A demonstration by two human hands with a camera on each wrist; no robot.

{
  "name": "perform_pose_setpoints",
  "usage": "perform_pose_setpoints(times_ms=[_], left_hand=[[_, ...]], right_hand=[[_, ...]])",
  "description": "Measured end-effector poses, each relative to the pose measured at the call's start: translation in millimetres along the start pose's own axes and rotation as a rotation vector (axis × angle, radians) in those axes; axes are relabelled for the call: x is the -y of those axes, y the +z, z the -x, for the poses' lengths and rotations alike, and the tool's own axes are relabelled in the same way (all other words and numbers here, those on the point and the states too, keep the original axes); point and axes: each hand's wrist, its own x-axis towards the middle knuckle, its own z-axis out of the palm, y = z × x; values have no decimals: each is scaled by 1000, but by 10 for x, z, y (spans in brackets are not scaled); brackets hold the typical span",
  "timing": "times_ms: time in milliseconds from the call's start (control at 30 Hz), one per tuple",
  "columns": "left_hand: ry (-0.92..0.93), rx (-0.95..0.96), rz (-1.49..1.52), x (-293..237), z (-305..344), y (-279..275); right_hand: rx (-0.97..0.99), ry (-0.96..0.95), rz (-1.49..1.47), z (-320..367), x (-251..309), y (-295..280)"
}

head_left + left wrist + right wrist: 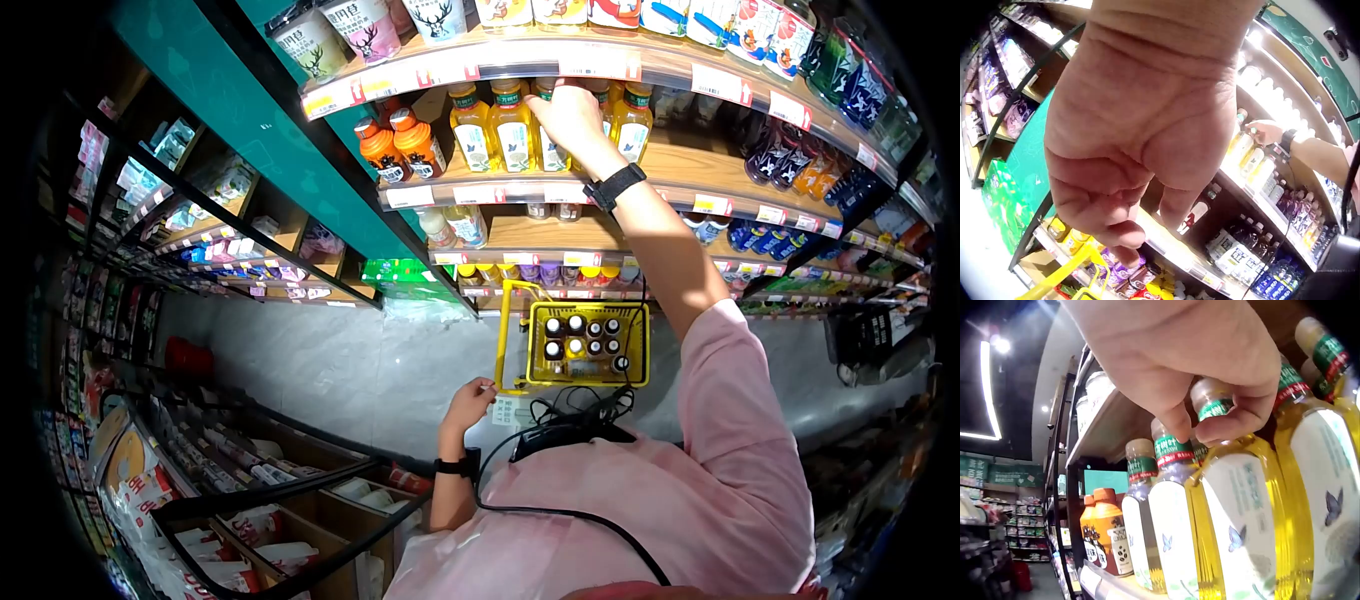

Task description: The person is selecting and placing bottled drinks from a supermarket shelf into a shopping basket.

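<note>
A row of yellow tea bottles [515, 135] with green-and-red neck bands and white labels stands on a shelf. My right hand [578, 122] is among their tops. In the right wrist view, the right hand [1191, 369] has thumb and fingers curled round the neck of one bottle [1238, 519], which stands between others with butterfly labels. My left hand [468, 405] hangs low beside the yellow basket's raised handle, holding nothing; in the left wrist view, the left hand [1141, 131] shows loosely curled fingers. Several dark-bodied bottles with white caps stand in the yellow basket [590, 380] on the floor.
Orange bottles [383, 150] stand left of the tea bottles. A price-tagged shelf edge [500, 62] runs just above my right hand. Purple drinks [775, 155] stand farther right. Behind the left arm is a rack of packaged goods [250, 465]. A black cable [570, 515] crosses my shirt.
</note>
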Motion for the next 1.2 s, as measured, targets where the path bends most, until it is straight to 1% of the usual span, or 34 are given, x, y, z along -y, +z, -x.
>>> perform_pose_setpoints(times_ms=[33, 100, 133, 167, 200, 233, 300, 333, 367, 400, 433, 500, 567, 600, 633, 667, 700, 733, 767, 800, 833, 867, 933, 967, 1000, 1033, 1100, 1167, 1200], left_hand=[[-1, 6, 3, -32, -2, 36], [85, 25, -17, -173, -40, 89], [83, 23, -7, -209, -71, 131], [93, 62, 75, -247, -96, 172], [104, 100, 157, -286, -133, 191], [97, 104, 166, -359, -141, 180], [149, 134, 183, -639, -121, 154], [146, 129, 190, -747, -154, 121], [140, 126, 193, -874, -177, 68], [170, 151, 265, -1043, -194, 35], [195, 178, 334, -1222, -195, 17], [205, 409, 700, -1684, -94, 0], [171, 703, 1073, -2106, 101, 134], [204, 893, 1113, -2320, 215, 177], [236, 1084, 1150, -2451, 254, 233], [364, 1411, 1126, -2410, 78, 284], [398, 921, 881, -2441, 328, 305], [409, 937, 953, -2406, 363, 359], [423, 951, 1022, -2379, 374, 400], [425, 773, 946, -2341, 400, 400], [492, 563, 902, -2454, 490, 417], [511, 548, 851, -2448, 460, 344], [531, 524, 805, -2513, 468, 276], [558, 407, 787, -2576, 514, 306], [582, 295, 763, -2654, 569, 331], [579, 290, 761, -2700, 607, 374], [567, 167, 846, -2751, 678, 460], [542, 182, 902, -2734, 719, 452], [550, 203, 907, -2720, 725, 427]], right_hand=[[36, -3, 31, 41, -59, 17], [74, -16, 62, 133, -120, -7], [-48, -166, -98, 323, -118, -42], [-167, -310, -260, 521, -130, -84], [-144, -333, -264, 679, -133, -149], [-120, -353, -265, 843, -131, -242], [-98, -324, -412, 1143, -130, -505], [-115, -437, -511, 1271, -73, -732], [-163, -470, -440, 1412, 26, -969], [-200, -603, -418, 1497, 33, -1151], [-112, -674, -528, 1536, 34, -1320], [125, -555, -825, 1634, 174, -1610], [482, -390, -1111, 1621, 145, -1673], [586, -353, -1128, 1607, 142, -1637], [578, -357, -1088, 1622, 148, -1516], [632, -309, -1074, 1621, 160, -1533], [692, -271, -1056, 1582, 189, -1582], [750, -252, -939, 1527, 169, -1672], [750, -253, -943, 1493, 125, -1596], [667, -291, -1069, 1481, 52, -1465], [580, -327, -1194, 1498, 4, -1360], [587, -330, -1196, 1520, 2, -1308], [469, -209, -1138, 1566, 32, -1215], [410, -147, -1109, 1597, 25, -1152], [320, -138, -1044, 1610, -41, -1017], [323, -137, -1049, 1618, 0, -999], [360, -119, -1161, 1660, 130, -968], [359, -98, -1158, 1660, 168, -936], [370, -123, -1154, 1651, 178, -940]])
